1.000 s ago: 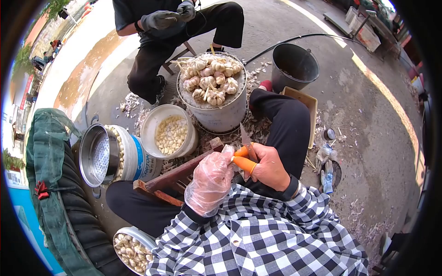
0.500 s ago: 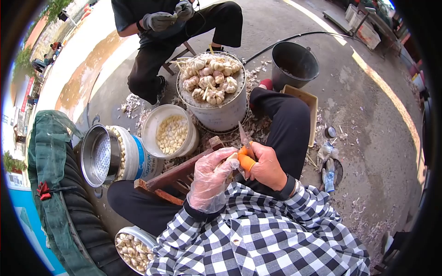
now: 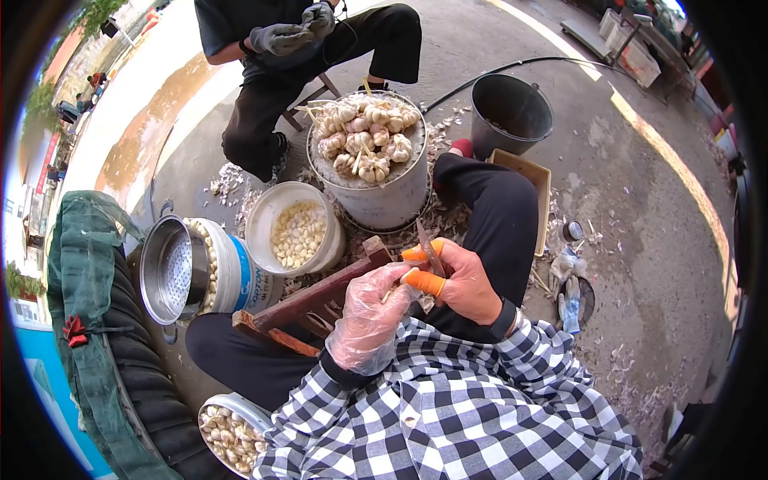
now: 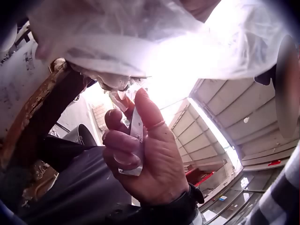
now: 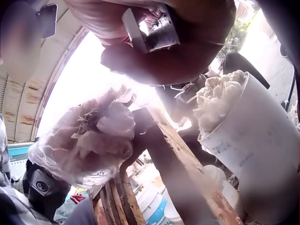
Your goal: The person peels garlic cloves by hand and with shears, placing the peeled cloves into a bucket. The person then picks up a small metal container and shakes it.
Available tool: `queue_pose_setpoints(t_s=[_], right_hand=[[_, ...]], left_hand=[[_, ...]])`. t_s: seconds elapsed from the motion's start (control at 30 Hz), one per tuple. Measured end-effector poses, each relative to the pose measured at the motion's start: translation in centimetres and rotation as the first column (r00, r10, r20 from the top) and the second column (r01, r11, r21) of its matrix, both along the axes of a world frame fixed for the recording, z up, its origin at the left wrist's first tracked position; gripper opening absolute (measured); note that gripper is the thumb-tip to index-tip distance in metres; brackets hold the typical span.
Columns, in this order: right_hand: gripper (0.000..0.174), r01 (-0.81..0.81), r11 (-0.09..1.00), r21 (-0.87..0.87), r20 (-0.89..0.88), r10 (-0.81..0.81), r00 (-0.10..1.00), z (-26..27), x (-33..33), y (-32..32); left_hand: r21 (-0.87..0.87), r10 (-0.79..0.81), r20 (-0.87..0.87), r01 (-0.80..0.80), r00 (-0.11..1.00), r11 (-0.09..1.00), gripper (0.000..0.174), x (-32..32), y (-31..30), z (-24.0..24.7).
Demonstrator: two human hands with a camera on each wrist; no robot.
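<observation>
My left hand (image 3: 368, 320), in a clear plastic glove, grips a garlic bulb (image 5: 115, 121) with dry roots and loose papery skin; in the head view the fingers mostly cover it. Close beside it, my right hand (image 3: 470, 292) holds a small knife (image 3: 430, 250), its blade pointing up and away from me. Orange covers (image 3: 424, 282) sit on the thumb and forefinger of that hand. The left wrist view shows the knife's flat metal handle (image 4: 136, 136) under the right hand's curled fingers. Both hands are above my lap, the fingertips nearly meeting.
Garlic bulbs (image 3: 364, 138) are heaped on an upturned white bucket (image 3: 372, 200) ahead. Peeled cloves (image 3: 299, 234) fill a tub at left, near a steel strainer pot (image 3: 172, 268). A wooden stool (image 3: 308, 304) stands before me. Another gloved person (image 3: 280, 38) sits opposite. A black bucket (image 3: 512, 116) stands at right.
My left hand turned, showing pale garlic half a second ago, and now covers it more. My right thumb and forefinger came together, then spread apart again, with the knife still held.
</observation>
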State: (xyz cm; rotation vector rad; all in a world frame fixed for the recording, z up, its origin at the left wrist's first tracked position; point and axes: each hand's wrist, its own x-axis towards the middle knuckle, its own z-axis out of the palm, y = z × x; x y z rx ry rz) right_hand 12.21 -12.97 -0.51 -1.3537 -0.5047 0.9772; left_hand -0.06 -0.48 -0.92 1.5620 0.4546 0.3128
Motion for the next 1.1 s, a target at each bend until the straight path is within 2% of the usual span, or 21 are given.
queue_pose_setpoints(t_s=[0.03,0.07,0.1,0.17,0.27,0.33,0.5,0.57,0.6,0.67,0.7,0.77,0.8,0.83,0.87,0.9,0.97,1.0,1.03,1.1], right_hand=[[0.025,0.001,1.000,0.000,0.001,-0.001,1.000,-0.1,-0.1,0.0],[0.023,0.030,0.999,0.018,0.083,-0.032,0.996,-0.5,-0.3,0.1],[0.020,0.054,0.998,0.039,0.164,-0.060,0.985,-0.8,-0.5,0.2],[0.015,0.097,0.991,0.088,0.147,-0.109,0.983,-1.3,-0.9,0.4],[0.014,0.125,0.987,0.100,0.171,-0.141,0.975,-1.5,-0.9,0.2],[0.016,0.066,0.995,0.079,-0.179,-0.051,0.983,-1.6,-0.4,-0.2],[0.019,-0.012,0.998,0.067,-0.343,0.034,0.939,-2.2,0.2,-0.3],[0.019,-0.037,0.997,0.062,-0.387,0.058,0.920,-2.4,0.2,-0.4],[0.020,-0.038,0.998,0.054,-0.354,0.055,0.934,-2.5,0.0,-0.3],[0.021,-0.043,0.998,0.045,-0.322,0.055,0.945,-2.5,-0.2,-0.3],[0.022,-0.090,0.994,0.065,-0.296,0.106,0.949,-2.3,-0.2,-0.3],[0.024,-0.139,0.987,0.084,-0.267,0.156,0.951,-1.9,-0.2,-0.3],[0.025,-0.161,0.985,0.056,-0.226,0.170,0.959,-1.6,-0.2,-0.3],[0.026,-0.182,0.983,0.027,-0.183,0.183,0.966,-1.4,-0.2,-0.2],[0.026,-0.127,0.992,0.013,-0.286,0.126,0.950,-1.4,-0.2,-0.1],[0.026,-0.128,0.992,0.011,-0.281,0.126,0.951,-1.9,0.0,-0.1],[0.029,0.106,0.993,0.045,-0.559,-0.062,0.827,-3.0,0.9,-0.1],[0.034,0.169,0.985,0.017,-0.603,-0.125,0.788,-3.1,1.3,-0.1],[0.034,0.170,0.985,0.017,-0.599,-0.126,0.791,-3.3,1.6,-0.4],[0.039,0.104,0.985,0.140,-0.646,0.011,0.764,-3.6,1.9,-0.7]], left_hand=[[0.199,-0.044,0.072,0.029,0.996,0.980,0.017,0.2,-0.1,0.1],[0.085,-0.011,0.055,0.006,0.998,0.996,0.016,0.3,-0.4,0.5],[0.086,-0.005,0.056,0.000,0.998,0.996,0.016,0.3,-0.4,0.9],[-0.075,0.049,-0.107,-0.058,0.993,0.996,0.013,0.1,-0.4,1.5],[-0.121,0.014,-0.171,-0.035,0.985,0.992,0.009,-0.4,-0.1,0.6],[-0.094,-0.027,-0.146,0.014,0.989,0.996,0.009,-0.6,0.1,0.4],[0.011,-0.102,-0.043,0.103,0.994,0.995,0.010,-0.4,0.1,1.3],[-0.189,-0.165,-0.142,0.137,0.976,0.972,0.010,-0.6,0.3,1.5],[-0.190,-0.165,-0.141,0.137,0.976,0.972,0.010,-0.5,0.4,1.6],[-0.118,-0.136,-0.160,0.118,0.978,0.986,0.008,-0.5,0.4,1.7],[-0.119,-0.132,-0.160,0.114,0.978,0.986,0.008,-0.5,0.6,1.5],[0.137,-0.130,-0.155,0.151,0.979,0.979,0.008,-0.6,1.1,0.6],[0.136,-0.130,-0.153,0.151,0.980,0.979,0.008,-0.5,0.9,0.3],[0.102,-0.076,-0.089,0.085,0.993,0.991,0.009,-0.4,0.6,0.1],[0.062,-0.018,-0.027,0.019,0.999,0.998,0.011,-0.4,0.4,-0.1],[0.060,-0.017,-0.022,0.019,1.000,0.998,0.011,-0.6,0.3,0.3],[-0.284,-0.098,-0.097,0.067,0.991,0.957,0.012,-1.0,0.6,1.5],[-0.356,-0.146,-0.108,0.099,0.983,0.929,0.014,-1.4,1.0,1.6],[-0.368,-0.174,-0.112,0.122,0.978,0.922,0.015,-1.8,1.3,1.6],[-0.441,-0.165,-0.109,0.101,0.980,0.892,0.010,-2.5,1.7,0.6]])
